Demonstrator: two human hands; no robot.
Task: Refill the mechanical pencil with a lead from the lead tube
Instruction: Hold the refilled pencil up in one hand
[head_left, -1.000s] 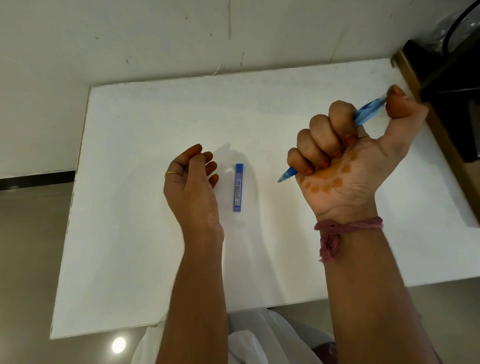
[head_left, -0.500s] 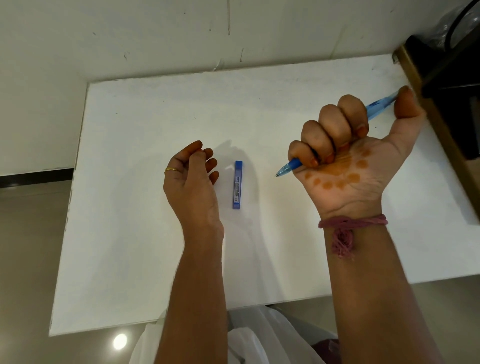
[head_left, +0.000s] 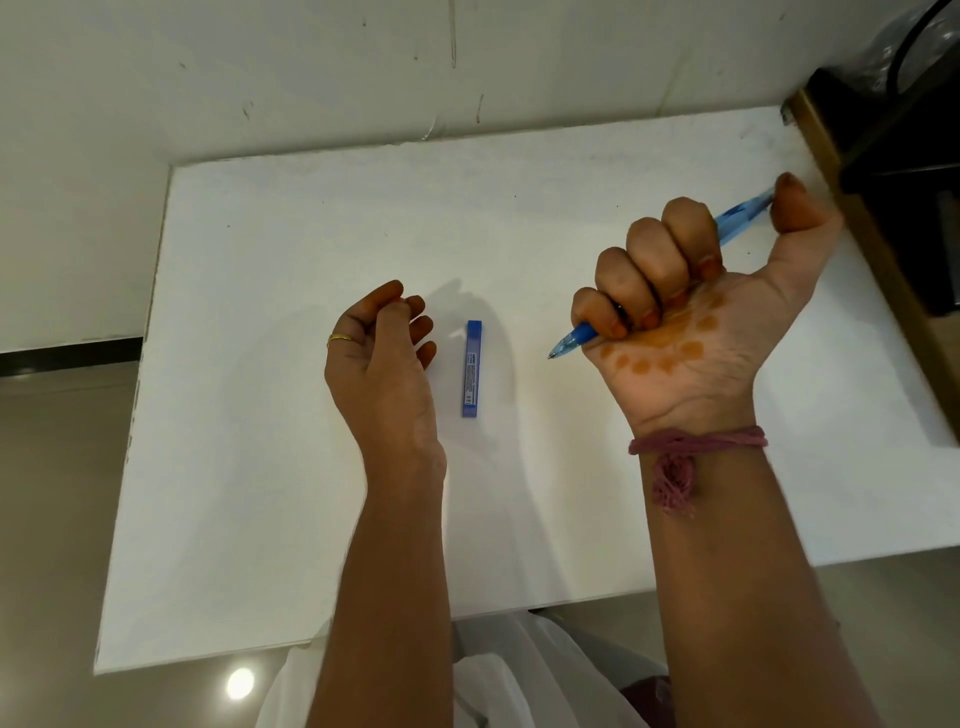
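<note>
Right of centre, above the white table (head_left: 260, 467), the right hand (head_left: 691, 322) fists the blue mechanical pencil (head_left: 574, 343) — thumb on its far end, tip pointing left. It has drifted slightly farther right since a second ago. Left hand (head_left: 384, 364) stays loosely curled, empty, just left of the untouched lead tube (head_left: 472, 368) — refill not begun.

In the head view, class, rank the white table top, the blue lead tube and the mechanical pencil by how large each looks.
1. white table top, by far.
2. mechanical pencil, partly hidden in the right hand and nearer the camera, so unsure.
3. lead tube, lying flat.
</note>
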